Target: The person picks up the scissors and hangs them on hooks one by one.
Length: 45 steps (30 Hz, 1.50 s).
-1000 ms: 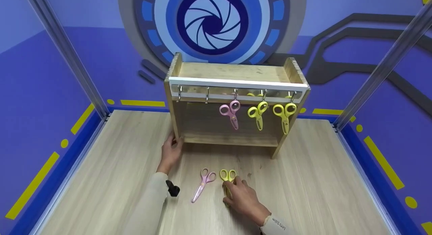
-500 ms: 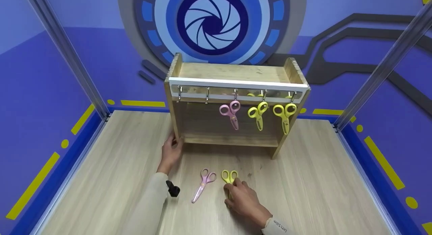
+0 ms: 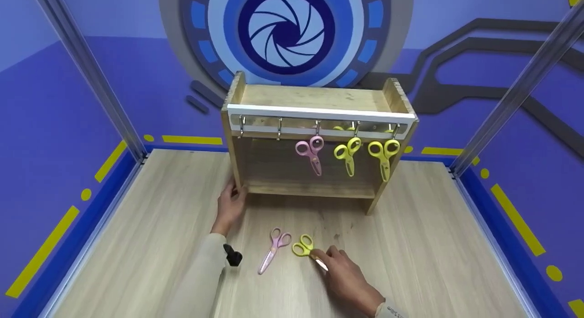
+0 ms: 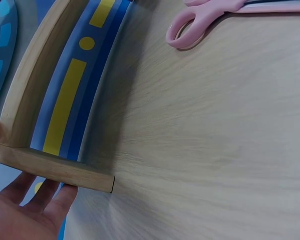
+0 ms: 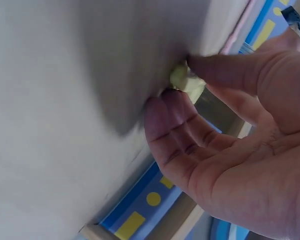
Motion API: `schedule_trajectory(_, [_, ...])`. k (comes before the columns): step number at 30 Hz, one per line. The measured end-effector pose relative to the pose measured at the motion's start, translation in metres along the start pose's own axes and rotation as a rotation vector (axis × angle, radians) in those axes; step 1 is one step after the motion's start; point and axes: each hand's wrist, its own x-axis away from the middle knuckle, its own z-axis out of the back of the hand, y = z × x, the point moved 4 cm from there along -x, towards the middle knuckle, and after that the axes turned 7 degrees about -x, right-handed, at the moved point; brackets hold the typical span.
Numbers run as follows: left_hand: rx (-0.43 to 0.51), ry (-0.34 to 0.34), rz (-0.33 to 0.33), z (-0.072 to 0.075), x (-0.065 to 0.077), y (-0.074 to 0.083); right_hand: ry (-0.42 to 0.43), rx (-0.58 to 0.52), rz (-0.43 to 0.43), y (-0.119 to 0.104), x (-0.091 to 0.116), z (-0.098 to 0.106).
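My right hand (image 3: 346, 274) pinches a pair of yellow scissors (image 3: 310, 247) between thumb and fingertips, with the handle loops pointing toward the rack. In the right wrist view a bit of the yellow handle (image 5: 179, 77) shows between thumb and fingers; the rest is hidden. My left hand (image 3: 230, 206) grips the lower left side panel of a wooden rack (image 3: 310, 190), fingers behind the board (image 4: 64, 172). Pink scissors (image 3: 273, 249) lie on the table just left of the yellow pair, loops away from me.
Along the rack's front runs a white rail (image 3: 319, 112) with several metal hooks (image 3: 279, 128). Pink scissors (image 3: 315, 160) and two yellow pairs, one in the middle (image 3: 350, 163) and one at the right (image 3: 385, 165), hang there. Blue walls and metal posts (image 3: 520, 85) enclose the table (image 3: 433, 245).
The yellow scissors have turned, their loops swinging left and their blades pointing toward the lower right. My right hand has shifted slightly right with them. The left hand stays on the rack.
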Motion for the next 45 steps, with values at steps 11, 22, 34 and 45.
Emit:
schedule_trajectory(11, [0.027, 0.0, -0.005, -0.001, 0.001, -0.001, 0.007, 0.032, -0.028, 0.013, -0.005, 0.004])
schedule_trajectory(22, [0.021, -0.002, 0.025, 0.0, 0.0, 0.001, -0.007, -0.027, -0.112, 0.015, -0.008, 0.0])
schedule_trajectory(34, [0.023, -0.003, 0.028, 0.001, 0.001, -0.001, -0.001, -0.011, -0.14, 0.016, -0.011, -0.003])
schedule_trajectory(45, [0.059, -0.009, 0.021, 0.0, -0.001, -0.003, 0.033, 0.01, -0.112, 0.015, -0.011, -0.002])
